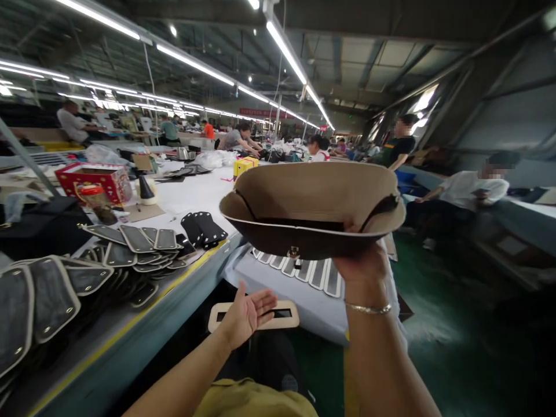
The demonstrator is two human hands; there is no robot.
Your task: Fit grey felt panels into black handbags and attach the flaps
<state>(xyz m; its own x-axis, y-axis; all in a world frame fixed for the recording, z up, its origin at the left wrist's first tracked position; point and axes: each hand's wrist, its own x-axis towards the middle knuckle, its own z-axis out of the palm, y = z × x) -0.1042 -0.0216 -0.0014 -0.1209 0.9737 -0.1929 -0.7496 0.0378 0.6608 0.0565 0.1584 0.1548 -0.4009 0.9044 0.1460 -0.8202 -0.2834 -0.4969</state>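
Observation:
A dark bag body (278, 234) with a beige lining and a small metal clasp on its front is raised above the work surface, its wide opening facing me. My right hand (362, 263), with a bracelet at the wrist, grips its lower right side, the thumb inside the opening. My left hand (252, 313) is palm up with fingers spread, holding nothing. Just behind the left hand lies a pale oblong frame (289, 321) with a dark slot, partly covered by that hand. Whether the two touch is unclear.
Grey pale-edged panels with eyelets (54, 298) are piled on the left table, near black pieces (203, 227). More panels (319, 272) lie in a row beneath the bag. A red box (93, 179) and a yellow box (245, 167) stand farther back. People sit at right.

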